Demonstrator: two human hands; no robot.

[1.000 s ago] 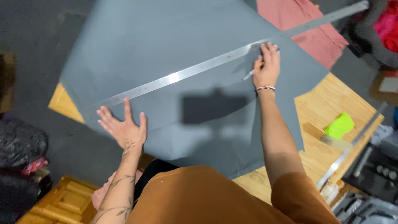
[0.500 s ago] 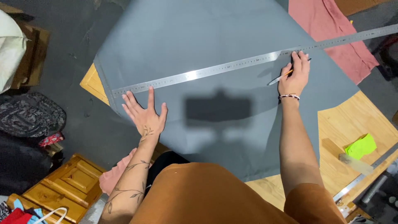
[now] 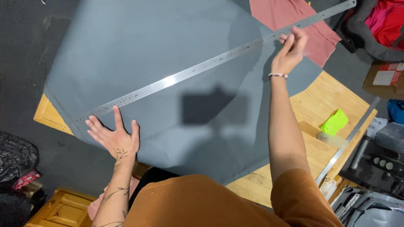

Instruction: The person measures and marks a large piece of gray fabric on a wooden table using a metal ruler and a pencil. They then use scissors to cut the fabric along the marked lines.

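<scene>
A long steel ruler [image 3: 202, 69] is laid diagonally from lower left to upper right across grey fabric [image 3: 139, 46] on a wooden table [image 3: 332, 98]. The left hand [image 3: 113, 136] is pressed flat at lower left, fingers spread, fingertips at the ruler's end. The right hand [image 3: 290, 50], arm extended, is raised at upper right, fingers pinched on the ruler's edge; blurred.
</scene>
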